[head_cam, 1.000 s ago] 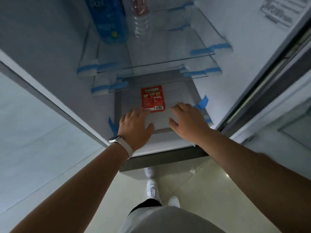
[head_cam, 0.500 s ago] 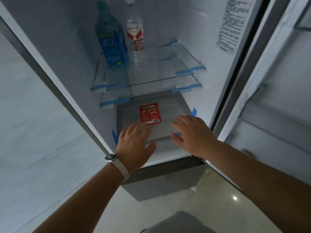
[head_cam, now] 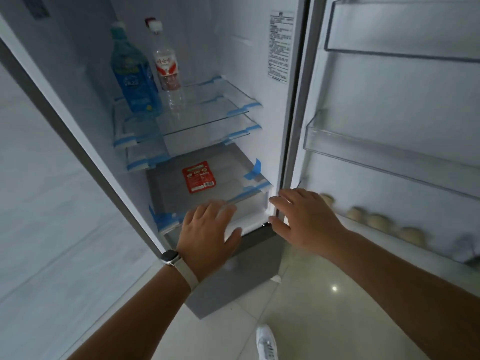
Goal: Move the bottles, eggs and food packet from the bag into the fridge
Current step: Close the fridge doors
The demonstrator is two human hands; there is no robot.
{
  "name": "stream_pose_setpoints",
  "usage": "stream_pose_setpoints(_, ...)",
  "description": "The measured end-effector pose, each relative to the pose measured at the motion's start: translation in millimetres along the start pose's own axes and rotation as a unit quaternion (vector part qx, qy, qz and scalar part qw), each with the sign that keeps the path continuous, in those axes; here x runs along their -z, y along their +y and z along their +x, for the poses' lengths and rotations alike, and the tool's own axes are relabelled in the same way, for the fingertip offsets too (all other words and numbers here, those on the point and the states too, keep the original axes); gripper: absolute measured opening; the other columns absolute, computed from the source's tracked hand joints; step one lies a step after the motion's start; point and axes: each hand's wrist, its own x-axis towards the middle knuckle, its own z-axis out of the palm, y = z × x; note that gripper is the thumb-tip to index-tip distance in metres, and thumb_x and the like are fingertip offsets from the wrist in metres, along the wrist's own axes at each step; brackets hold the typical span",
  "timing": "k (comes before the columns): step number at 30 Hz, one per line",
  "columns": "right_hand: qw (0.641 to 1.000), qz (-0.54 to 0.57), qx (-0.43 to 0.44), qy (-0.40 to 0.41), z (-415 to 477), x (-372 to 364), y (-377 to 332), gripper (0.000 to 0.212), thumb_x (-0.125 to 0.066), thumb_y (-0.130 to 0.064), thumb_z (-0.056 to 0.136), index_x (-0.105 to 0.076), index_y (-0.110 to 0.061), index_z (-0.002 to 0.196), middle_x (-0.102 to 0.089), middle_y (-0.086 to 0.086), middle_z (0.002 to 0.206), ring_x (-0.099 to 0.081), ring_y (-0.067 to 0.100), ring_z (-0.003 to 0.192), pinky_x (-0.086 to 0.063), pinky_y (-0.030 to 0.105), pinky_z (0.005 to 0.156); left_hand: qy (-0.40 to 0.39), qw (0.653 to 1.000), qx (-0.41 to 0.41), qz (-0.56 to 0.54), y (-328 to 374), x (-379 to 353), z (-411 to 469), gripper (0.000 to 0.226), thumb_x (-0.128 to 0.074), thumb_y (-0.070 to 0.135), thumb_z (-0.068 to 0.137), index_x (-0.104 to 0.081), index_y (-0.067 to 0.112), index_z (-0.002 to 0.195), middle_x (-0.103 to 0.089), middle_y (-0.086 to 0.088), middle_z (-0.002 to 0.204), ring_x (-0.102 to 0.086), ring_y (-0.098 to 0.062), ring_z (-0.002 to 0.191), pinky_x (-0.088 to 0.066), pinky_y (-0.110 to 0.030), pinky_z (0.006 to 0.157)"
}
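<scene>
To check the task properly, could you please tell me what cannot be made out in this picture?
- Bag: outside the head view.
- Eggs: head view, blurred; the right hand overlaps the row's left end, so no count.
- Sticker and packet print: head view, too small.

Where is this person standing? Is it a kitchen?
Probably a kitchen, right at an open fridge: a blue bottle and a clear bottle on a glass shelf, eggs in the door rack, shiny floor tiles below.
</scene>
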Motion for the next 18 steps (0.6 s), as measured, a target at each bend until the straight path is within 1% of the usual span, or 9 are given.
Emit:
stream_pose_setpoints(3, 0.999, -0.009, -0.042, 0.029, -44, 7, 3, 0.051, -0.036, -0.05, 0.088, -0.063, -0.018, 0.118, -0.064, 0.006, 0.117, -0.06, 0.031, 0.106, -0.05, 0.045, 0.088, -0.003, 1.0, -0.03, -0.006, 19, -4, -15, 0.051, -0.048, 0.052, 0.092, -0.052, 0.029, 0.137, -0.054, 0.0, 0.141, -0.046, -0.024, 0.133, -0.032, -0.045, 0.111)
stream_pose_setpoints(6, 0.995, -0.021, -0.079, 0.054, -86, 16, 9, 0.048, -0.04, -0.048, 0.088, -0.066, -0.017, 0.113, -0.065, 0.006, 0.114, -0.062, 0.031, 0.101, -0.049, 0.042, 0.084, 0.0, 0.998, -0.061, -0.009, 49, -6, -25, 0.053, -0.041, 0.054, 0.086, -0.061, 0.027, 0.127, -0.063, -0.002, 0.129, -0.057, -0.026, 0.121, -0.042, -0.046, 0.103)
stream_pose_setpoints(8, 0.993, -0.03, -0.101, 0.06, -111, 23, 17, 0.047, -0.04, -0.048, 0.088, -0.065, -0.017, 0.113, -0.065, 0.006, 0.114, -0.062, 0.031, 0.1, -0.049, 0.043, 0.084, 0.017, 0.995, -0.093, -0.015, 70, -6, -30, 0.048, -0.047, 0.051, 0.083, -0.066, 0.025, 0.119, -0.068, -0.002, 0.119, -0.064, -0.026, 0.111, -0.048, -0.046, 0.095)
stream_pose_setpoints(9, 0.991, -0.036, -0.114, 0.064, -121, 26, 22, 0.047, -0.04, -0.048, 0.089, -0.065, -0.017, 0.113, -0.065, 0.006, 0.114, -0.062, 0.031, 0.1, -0.05, 0.043, 0.084, 0.024, 0.993, -0.11, -0.016, 80, -7, -31, 0.046, -0.049, 0.049, 0.082, -0.066, 0.025, 0.118, -0.069, -0.002, 0.117, -0.065, -0.026, 0.109, -0.049, -0.046, 0.094)
stream_pose_setpoints(14, 0.983, -0.038, -0.16, 0.086, -167, 49, 57, 0.049, -0.039, -0.05, 0.089, -0.063, -0.018, 0.117, -0.064, 0.004, 0.117, -0.062, 0.028, 0.104, -0.049, 0.042, 0.087, 0.014, 0.985, -0.169, -0.023, 134, -6, -23, 0.054, -0.042, 0.052, 0.081, -0.066, 0.025, 0.122, -0.068, -0.004, 0.122, -0.064, -0.029, 0.113, -0.048, -0.049, 0.097)
stream_pose_setpoints(18, 0.975, -0.047, -0.196, 0.095, -199, 64, 94, 0.048, -0.041, -0.052, 0.093, -0.059, -0.022, 0.126, -0.06, 0.001, 0.129, -0.057, 0.023, 0.117, -0.046, 0.04, 0.097, 0.039, 0.977, -0.207, -0.021, 183, -4, -11, 0.053, -0.042, 0.054, 0.084, -0.065, 0.026, 0.122, -0.068, -0.004, 0.122, -0.065, -0.029, 0.111, -0.048, -0.05, 0.097)
